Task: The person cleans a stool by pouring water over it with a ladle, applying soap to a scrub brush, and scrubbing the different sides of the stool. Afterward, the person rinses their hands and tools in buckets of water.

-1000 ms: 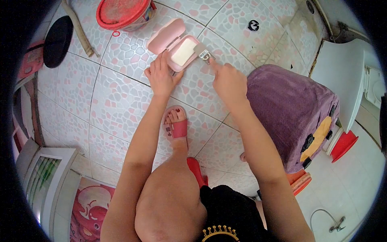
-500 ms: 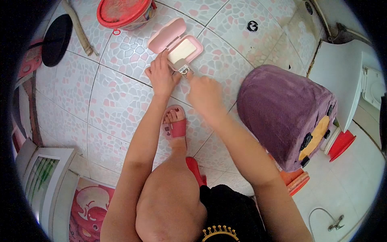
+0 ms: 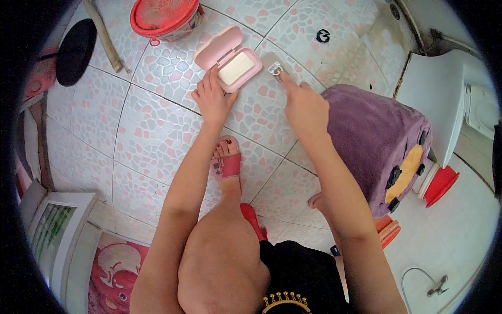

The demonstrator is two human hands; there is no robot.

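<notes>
1. Left hand (image 3: 210, 103) grips near-left corner of open pink soap case (image 3: 222, 48) between fingers and thumb.
2. Soap case on tiled floor (image 3: 157, 141); lid (image 3: 215, 48) up at left, cream soap bar (image 3: 235, 69) lying in tray (image 3: 255, 62) at right.
3. Small metal tool (image 3: 275, 69), type unclear, just off tray's right edge, pinched by right hand (image 3: 307, 111).
4. Done: soap case open, soap bar exposed. Looks largely whole, so probably early; remainder can't be told.

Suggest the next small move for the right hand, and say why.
Probably bring the small tool left, over the white bar: the right hand holds it clear of the open pink case where the bar lies, and the left hand grips that case.
</notes>
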